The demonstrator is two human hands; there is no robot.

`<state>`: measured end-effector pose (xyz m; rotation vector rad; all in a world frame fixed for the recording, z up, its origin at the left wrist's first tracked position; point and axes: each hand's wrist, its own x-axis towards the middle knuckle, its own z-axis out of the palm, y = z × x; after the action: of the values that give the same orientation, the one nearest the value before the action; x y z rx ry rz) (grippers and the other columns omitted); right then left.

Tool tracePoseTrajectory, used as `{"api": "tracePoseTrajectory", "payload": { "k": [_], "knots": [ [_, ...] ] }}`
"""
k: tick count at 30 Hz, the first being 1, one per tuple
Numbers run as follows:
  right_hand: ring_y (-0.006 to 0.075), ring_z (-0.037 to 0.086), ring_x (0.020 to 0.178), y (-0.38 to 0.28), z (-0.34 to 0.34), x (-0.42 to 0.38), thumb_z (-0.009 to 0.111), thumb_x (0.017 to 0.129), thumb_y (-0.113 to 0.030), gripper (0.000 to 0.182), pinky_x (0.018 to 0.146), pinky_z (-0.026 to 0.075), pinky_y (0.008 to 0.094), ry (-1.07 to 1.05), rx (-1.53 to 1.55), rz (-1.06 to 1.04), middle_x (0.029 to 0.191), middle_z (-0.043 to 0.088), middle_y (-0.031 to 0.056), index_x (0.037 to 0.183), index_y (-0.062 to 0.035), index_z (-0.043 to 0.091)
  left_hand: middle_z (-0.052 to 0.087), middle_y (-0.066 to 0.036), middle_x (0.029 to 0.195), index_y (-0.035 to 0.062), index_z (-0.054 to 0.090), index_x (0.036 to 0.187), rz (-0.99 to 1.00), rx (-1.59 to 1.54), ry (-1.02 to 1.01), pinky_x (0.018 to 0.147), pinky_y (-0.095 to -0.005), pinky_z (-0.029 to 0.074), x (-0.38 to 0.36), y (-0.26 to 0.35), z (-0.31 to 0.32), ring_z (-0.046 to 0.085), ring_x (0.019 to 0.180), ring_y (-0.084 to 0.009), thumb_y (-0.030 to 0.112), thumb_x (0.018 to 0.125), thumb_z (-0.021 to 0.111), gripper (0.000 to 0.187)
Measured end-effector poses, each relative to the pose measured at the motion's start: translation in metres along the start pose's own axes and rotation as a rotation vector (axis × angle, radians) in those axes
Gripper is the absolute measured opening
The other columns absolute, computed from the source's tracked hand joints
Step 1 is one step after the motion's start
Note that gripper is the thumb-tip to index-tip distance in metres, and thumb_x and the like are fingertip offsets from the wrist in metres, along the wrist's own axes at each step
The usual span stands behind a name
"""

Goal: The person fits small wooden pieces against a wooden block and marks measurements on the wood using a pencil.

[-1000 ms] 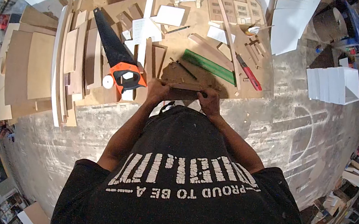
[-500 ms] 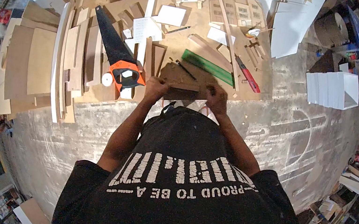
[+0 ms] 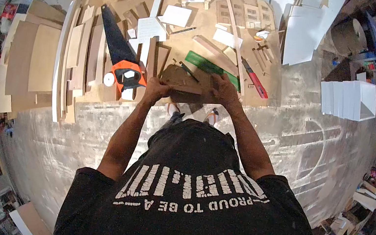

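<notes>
At the near edge of the worktable, my left hand is closed on the left end of a short wood strip. My right hand is off the strip's right end, fingers apart and reaching over the near side of a green ruler. A dark slim pen-like tool lies between the strip and the ruler. Right of the ruler is a red utility knife. A handsaw with an orange and black handle rests left of my left hand, its blade pointing away.
Wood strips and boards are piled on the left. Farther back lie white paper, a pencil and a panel with window cut-outs. White panels lean at the back right; a white box-like stack stands on the floor.
My right hand has left the strip's right end and moved forward to the green ruler. My left hand still holds the strip, and the view has shifted slightly.
</notes>
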<state>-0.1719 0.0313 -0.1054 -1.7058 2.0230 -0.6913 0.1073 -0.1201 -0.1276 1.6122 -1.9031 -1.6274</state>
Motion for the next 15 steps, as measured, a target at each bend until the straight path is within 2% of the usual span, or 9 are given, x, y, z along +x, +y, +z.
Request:
{"api": "tracePoseTrajectory", "payload": {
  "k": [1,4,7,10,13,15],
  "knots": [
    [0.0427,0.061,0.103,-0.004,-0.004,0.000,0.072,0.079,-0.022,0.056,0.086,0.053,0.0489,0.006,-0.012,-0.040,0.119,0.052,0.0197,0.129,-0.0100,0.052,0.063,-0.006,0.056,-0.0045,0.068,0.064,0.011,-0.003,-0.003,0.046,-0.0304,0.048,0.000,-0.004,0.000,0.060,0.050,-0.0110,0.020,0.074,0.076,0.028],
    [0.0428,0.062,0.101,0.001,0.009,-0.005,0.074,0.078,-0.025,0.049,0.084,0.053,0.0499,0.039,-0.013,0.034,0.118,0.055,0.0199,0.121,-0.0086,0.055,0.061,-0.004,0.055,-0.0032,0.065,0.060,-0.003,-0.102,-0.003,0.046,-0.0296,0.046,-0.005,-0.002,0.003,0.057,0.049,-0.0098,0.022,0.074,0.076,0.030],
    [0.0418,0.062,0.101,0.000,0.027,-0.023,0.074,0.078,-0.026,0.046,0.084,0.053,0.0495,-0.047,-0.112,-0.100,0.116,0.058,0.0192,0.117,-0.0076,0.057,0.062,-0.005,0.055,-0.0028,0.066,0.060,0.006,-0.016,-0.013,0.046,-0.0297,0.047,-0.004,-0.001,0.001,0.059,0.050,-0.0105,0.024,0.075,0.075,0.032],
    [0.0397,0.062,0.104,-0.023,0.037,-0.035,0.074,0.077,-0.024,0.046,0.085,0.054,0.0479,0.016,-0.016,-0.029,0.115,0.060,0.0186,0.116,-0.0077,0.058,0.062,-0.005,0.055,-0.0032,0.067,0.061,0.018,-0.037,-0.030,0.049,-0.0309,0.048,0.001,-0.002,0.000,0.060,0.051,-0.0116,0.027,0.076,0.075,0.034],
    [0.0375,0.062,0.107,-0.041,0.032,-0.030,0.075,0.075,-0.020,0.051,0.088,0.054,0.0459,0.084,-0.018,0.004,0.118,0.060,0.0176,0.122,-0.0091,0.057,0.062,-0.006,0.055,-0.0040,0.069,0.064,0.050,0.014,-0.045,0.051,-0.0324,0.050,0.006,-0.005,-0.004,0.061,0.052,-0.0131,0.028,0.076,0.076,0.034],
    [0.0371,0.061,0.111,-0.051,0.027,-0.025,0.076,0.074,-0.018,0.057,0.090,0.053,0.0452,0.095,0.089,0.046,0.122,0.059,0.0171,0.126,-0.0108,0.055,0.062,-0.007,0.054,-0.0049,0.071,0.068,0.080,0.057,-0.028,0.051,-0.0352,0.049,0.011,-0.010,-0.004,0.061,0.052,-0.0148,0.030,0.074,0.078,0.036]
  ]
}}
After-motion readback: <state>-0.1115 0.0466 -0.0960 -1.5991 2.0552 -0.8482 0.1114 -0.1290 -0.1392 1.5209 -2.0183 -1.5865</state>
